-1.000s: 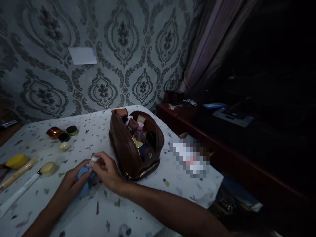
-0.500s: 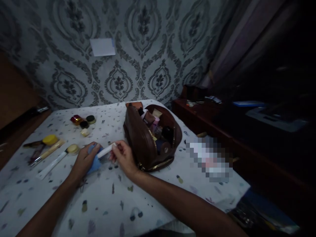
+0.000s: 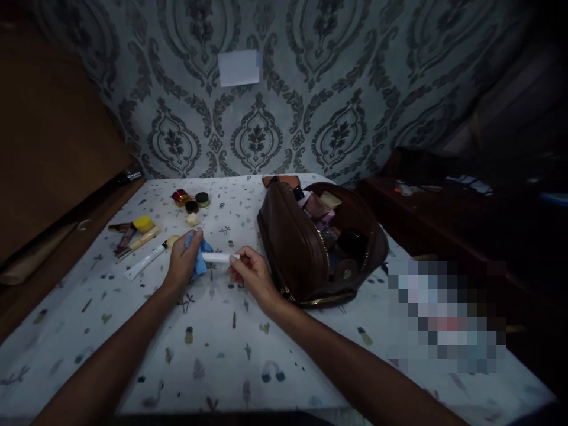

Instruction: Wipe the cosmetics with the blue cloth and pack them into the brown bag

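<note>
My left hand (image 3: 183,260) is closed on a crumpled blue cloth (image 3: 200,264). Between the two hands runs a slim white tube (image 3: 216,258), its left end against the cloth. My right hand (image 3: 252,273) pinches the tube's right end between thumb and fingers. Just right of that hand stands a brown leather bag (image 3: 293,242), unzipped, with several cosmetics showing inside. A white squeeze tube (image 3: 145,262) and a wooden-handled brush (image 3: 141,241) lie left of my left hand.
Small jars (image 3: 202,199), a yellow-lidded pot (image 3: 143,223) and a cream-coloured piece (image 3: 192,219) rest on the patterned tablecloth (image 3: 222,355). A blurred-out item (image 3: 448,319) lies at the right edge. Brown furniture (image 3: 57,154) borders the left, dark furniture the right.
The view has swung left, so everything appears further right. The white tube has turned from slanted to nearly level, and its left end now meets the blue cloth.
</note>
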### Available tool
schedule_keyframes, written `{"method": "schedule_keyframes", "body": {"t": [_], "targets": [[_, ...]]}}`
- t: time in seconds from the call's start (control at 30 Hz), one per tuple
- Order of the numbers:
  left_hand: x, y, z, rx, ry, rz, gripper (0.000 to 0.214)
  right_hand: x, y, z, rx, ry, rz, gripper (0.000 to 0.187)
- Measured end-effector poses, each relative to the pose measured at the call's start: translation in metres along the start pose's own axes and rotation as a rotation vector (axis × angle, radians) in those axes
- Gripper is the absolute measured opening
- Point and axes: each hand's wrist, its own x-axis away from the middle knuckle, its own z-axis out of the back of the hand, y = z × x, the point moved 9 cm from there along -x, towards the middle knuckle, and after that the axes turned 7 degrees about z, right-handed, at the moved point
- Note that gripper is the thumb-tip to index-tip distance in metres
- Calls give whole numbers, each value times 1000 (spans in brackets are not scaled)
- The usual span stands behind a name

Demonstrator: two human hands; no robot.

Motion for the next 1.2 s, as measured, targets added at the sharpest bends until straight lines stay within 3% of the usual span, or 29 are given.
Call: {"method": "schedule_keyframes", "body": {"t": [0.1,0.2,0.37,0.47,0.57,0.7,0.87,1.07,1.2], "targets": [[0,2,-1,-28,-22,-47,44,1,5,-4,78,-60,4,31],[4,9,-6,-188,-81,-188,40,0,9,-3,161,-93,8,34],[39,34,-37,-766,-139,-748,38,0,10,-4,249,-133,11,39],[56,34,-53,-933,-152,-923,40,2,7,-7,267,-157,13,36],[50,27,-53,-955,-164,-836,40,5,3,-11,264,-178,31,34],[28,18,-35,-878,-132,-609,38,5,-1,-8,226,-128,64,35],[20,18,-25,-703,-162,-517,36,1,1,1,175,-39,78,36],[13,12,-24,-571,-210,-332,41,3,-4,-6,192,-105,97,36],[12,12,-23,-494,-245,-287,44,5,-12,-9,201,-135,121,33]]}}
